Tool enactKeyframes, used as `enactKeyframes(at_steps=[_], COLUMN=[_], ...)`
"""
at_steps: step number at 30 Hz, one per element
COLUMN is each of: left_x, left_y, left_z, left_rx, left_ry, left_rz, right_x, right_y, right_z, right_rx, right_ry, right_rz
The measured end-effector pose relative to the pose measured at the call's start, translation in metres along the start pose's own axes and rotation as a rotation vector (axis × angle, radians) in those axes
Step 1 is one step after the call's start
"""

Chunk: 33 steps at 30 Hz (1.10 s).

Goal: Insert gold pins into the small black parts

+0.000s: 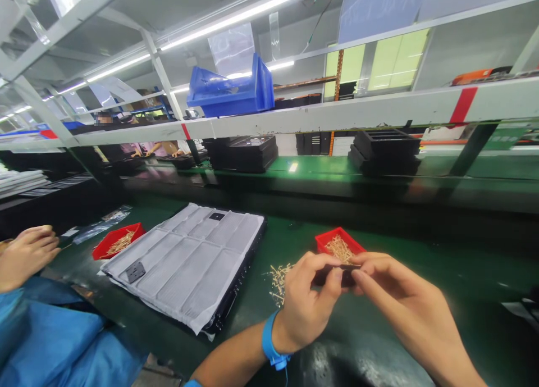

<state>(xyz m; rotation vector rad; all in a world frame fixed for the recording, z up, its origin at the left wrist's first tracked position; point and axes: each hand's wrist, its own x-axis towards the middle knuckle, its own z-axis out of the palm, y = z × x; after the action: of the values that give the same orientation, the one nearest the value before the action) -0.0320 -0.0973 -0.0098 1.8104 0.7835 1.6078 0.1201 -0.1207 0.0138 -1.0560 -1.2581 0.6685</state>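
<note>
"What takes up most of the view?"

"A glossy dark green bench top (400, 235), with a long white painted beam (315, 113) crossing above it."

"And on the bench?"

"A broad, flat rectangular stack topped with a pale grey ribbed sheet (189, 258). Two flat black pieces (135, 272) lie on top, well apart. An open blue plastic bin (227, 98) shows just above the beam."

"Who is at the left?"

"A co-worker, seen by a loose blue sleeve (54, 342) and a hand (31, 255) near the frame's edge."

"The wearer's own hands?"

"The left hand (309, 303), with a bright blue wristband (269, 342), and the bare-wristed right hand (400, 291) meet right of the stack. Both have thumb and fingers pinched on one thing."

"Which is?"

"A small, dark, narrow piece (348, 277), held up between them, partly hidden by fingertips. Just beyond it sits a red plastic tub (320, 243) of thin tan sticks; another red tub (100, 252) stands beside the stack. A loose heap of tan sticks (278, 280) lies beside the left hand."
</note>
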Motion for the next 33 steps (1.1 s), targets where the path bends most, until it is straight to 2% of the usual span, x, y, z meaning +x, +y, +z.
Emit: enactKeyframes(at_steps=[4, 14, 18, 24, 33], left_x=[-0.002, -0.001, 0.001, 0.002, 0.002], left_y=[-0.003, -0.003, -0.002, -0.003, -0.001], left_z=[0.001, 0.002, 0.002, 0.001, 0.003], left_rx=[0.033, 0.083, 0.088, 0.07, 0.0], left_ry=[-0.019, -0.025, -0.017, -0.013, -0.021], left_rz=[-0.001, 0.12, 0.179, 0.098, 0.062], right_x=[0.002, -0.002, -0.001, 0.006, 0.004], right_y=[-0.002, -0.018, -0.013, 0.001, -0.002], right_z=[0.0, 0.004, 0.002, -0.007, -0.005], right_rx=[0.009, 0.088, 0.118, 0.129, 0.146], right_ry=[-0.013, -0.007, -0.026, -0.14, -0.13], right_rz=[0.055, 0.227, 0.211, 0.165, 0.142])
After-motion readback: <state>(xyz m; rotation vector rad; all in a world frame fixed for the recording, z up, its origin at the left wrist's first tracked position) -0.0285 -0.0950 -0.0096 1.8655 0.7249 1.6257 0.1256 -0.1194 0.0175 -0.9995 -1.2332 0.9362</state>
